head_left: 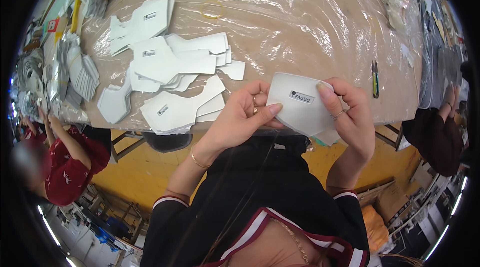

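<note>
Between my two hands is a white cut panel with a small dark printed mark, held above the table's near edge. My left hand grips its left side, thumb on top and fingers curled behind. On the right edge, my right hand pinches it, thumb on the face; the fingers behind are partly hidden. Part of another pale piece shows below the panel near my right hand. To the left lie loose piles of similar white panels, some with the same mark, the nearest pile close to my left hand.
Clear plastic covers the brown table. A yellow rubber band lies toward the back; small thread snips lie at the right. Bundles of grey pieces crowd the left end. One person in red is at the left, another at the right.
</note>
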`<act>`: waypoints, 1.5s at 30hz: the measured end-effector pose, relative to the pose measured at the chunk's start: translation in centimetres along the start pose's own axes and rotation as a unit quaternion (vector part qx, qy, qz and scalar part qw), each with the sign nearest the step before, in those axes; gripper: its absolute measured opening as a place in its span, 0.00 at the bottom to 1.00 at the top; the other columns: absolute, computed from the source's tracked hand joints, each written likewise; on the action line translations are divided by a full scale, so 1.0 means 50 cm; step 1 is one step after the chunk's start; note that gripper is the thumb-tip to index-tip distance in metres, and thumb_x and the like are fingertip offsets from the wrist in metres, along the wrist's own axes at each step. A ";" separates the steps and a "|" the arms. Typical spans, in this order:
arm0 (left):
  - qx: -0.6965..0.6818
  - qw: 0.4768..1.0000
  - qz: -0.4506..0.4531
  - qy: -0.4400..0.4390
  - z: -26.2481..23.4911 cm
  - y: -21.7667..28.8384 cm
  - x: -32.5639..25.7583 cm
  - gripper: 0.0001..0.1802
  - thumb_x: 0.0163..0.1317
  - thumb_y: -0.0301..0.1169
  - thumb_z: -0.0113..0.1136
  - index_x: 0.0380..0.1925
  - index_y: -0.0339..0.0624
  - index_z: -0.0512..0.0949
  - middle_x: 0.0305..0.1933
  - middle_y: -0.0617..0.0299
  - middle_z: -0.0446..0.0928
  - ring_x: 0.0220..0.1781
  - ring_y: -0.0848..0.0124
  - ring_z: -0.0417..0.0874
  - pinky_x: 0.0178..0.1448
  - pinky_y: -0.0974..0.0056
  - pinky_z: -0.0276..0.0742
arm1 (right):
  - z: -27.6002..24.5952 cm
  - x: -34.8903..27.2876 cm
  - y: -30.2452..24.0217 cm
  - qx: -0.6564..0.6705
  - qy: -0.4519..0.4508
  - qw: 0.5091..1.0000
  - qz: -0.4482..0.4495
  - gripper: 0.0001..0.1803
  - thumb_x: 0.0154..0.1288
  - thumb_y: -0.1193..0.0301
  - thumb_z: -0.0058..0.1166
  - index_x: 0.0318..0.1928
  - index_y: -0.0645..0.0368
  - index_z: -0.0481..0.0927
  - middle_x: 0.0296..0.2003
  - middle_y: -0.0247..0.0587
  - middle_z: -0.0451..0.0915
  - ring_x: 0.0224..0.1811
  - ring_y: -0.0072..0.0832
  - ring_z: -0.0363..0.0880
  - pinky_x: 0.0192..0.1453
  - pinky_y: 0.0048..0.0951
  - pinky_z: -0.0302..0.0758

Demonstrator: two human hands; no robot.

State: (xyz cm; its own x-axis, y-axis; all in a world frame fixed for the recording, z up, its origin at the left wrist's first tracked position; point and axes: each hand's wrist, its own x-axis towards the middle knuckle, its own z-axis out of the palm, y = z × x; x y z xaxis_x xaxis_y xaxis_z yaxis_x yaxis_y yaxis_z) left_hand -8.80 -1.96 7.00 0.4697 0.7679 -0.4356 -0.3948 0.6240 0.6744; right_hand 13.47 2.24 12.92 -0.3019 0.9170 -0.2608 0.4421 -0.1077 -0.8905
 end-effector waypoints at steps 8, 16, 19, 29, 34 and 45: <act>0.029 0.999 0.022 0.024 0.005 0.003 0.007 0.22 0.69 0.22 0.59 0.61 0.30 0.67 0.53 0.54 0.82 0.53 0.72 0.83 0.58 0.68 0.82 | 0.016 0.002 0.002 -0.133 0.056 0.987 -0.067 0.11 0.72 0.69 0.53 0.36 0.64 0.84 0.24 0.53 0.80 0.24 0.46 0.79 0.31 0.38 0.72; -0.037 0.998 0.024 0.046 0.024 -0.010 0.026 0.23 0.65 0.20 0.64 0.59 0.28 0.72 0.52 0.54 0.83 0.52 0.74 0.84 0.59 0.69 0.81 | 0.041 0.014 0.006 -0.192 0.061 0.979 -0.038 0.12 0.73 0.67 0.53 0.36 0.62 0.82 0.18 0.49 0.76 0.24 0.46 0.76 0.37 0.40 0.69; -0.035 0.998 0.022 0.051 0.025 -0.004 0.021 0.22 0.65 0.20 0.64 0.58 0.27 0.72 0.52 0.53 0.83 0.51 0.74 0.85 0.58 0.69 0.82 | 0.043 0.010 0.004 -0.215 0.069 0.973 -0.051 0.11 0.73 0.66 0.53 0.36 0.61 0.82 0.17 0.47 0.74 0.23 0.45 0.75 0.41 0.38 0.68; -0.034 0.998 0.008 0.047 0.021 0.009 0.017 0.22 0.67 0.21 0.61 0.60 0.28 0.71 0.51 0.53 0.83 0.49 0.74 0.85 0.54 0.70 0.83 | 0.039 0.011 -0.003 -0.234 0.091 0.966 -0.058 0.09 0.72 0.67 0.55 0.38 0.59 0.82 0.23 0.42 0.78 0.28 0.42 0.76 0.45 0.37 0.68; 0.185 0.943 0.193 0.199 0.047 0.025 -0.008 0.20 0.67 0.21 0.58 0.59 0.33 0.75 0.49 0.51 0.84 0.43 0.75 0.86 0.45 0.69 0.83 | 0.054 0.040 -0.019 -0.278 0.254 0.912 -0.163 0.12 0.62 0.66 0.66 0.42 0.58 0.82 0.35 0.42 0.80 0.34 0.41 0.78 0.48 0.38 0.71; 0.449 0.752 0.445 0.187 0.078 0.043 0.018 0.25 0.57 0.19 0.64 0.57 0.37 0.79 0.61 0.44 0.78 0.44 0.56 0.89 0.45 0.61 0.84 | 0.083 0.034 -0.044 0.104 0.184 0.962 -0.174 0.10 0.74 0.72 0.52 0.42 0.69 0.80 0.36 0.43 0.80 0.39 0.28 0.79 0.46 0.28 0.76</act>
State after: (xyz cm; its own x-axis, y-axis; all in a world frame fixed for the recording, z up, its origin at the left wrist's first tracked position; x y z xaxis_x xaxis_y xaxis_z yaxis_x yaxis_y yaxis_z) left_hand -6.14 -0.52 10.40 0.0142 0.9156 0.4018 0.3485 -0.3812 0.8563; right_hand 8.48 2.46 12.91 -0.0650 0.9812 0.1819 0.1785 0.1908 -0.9653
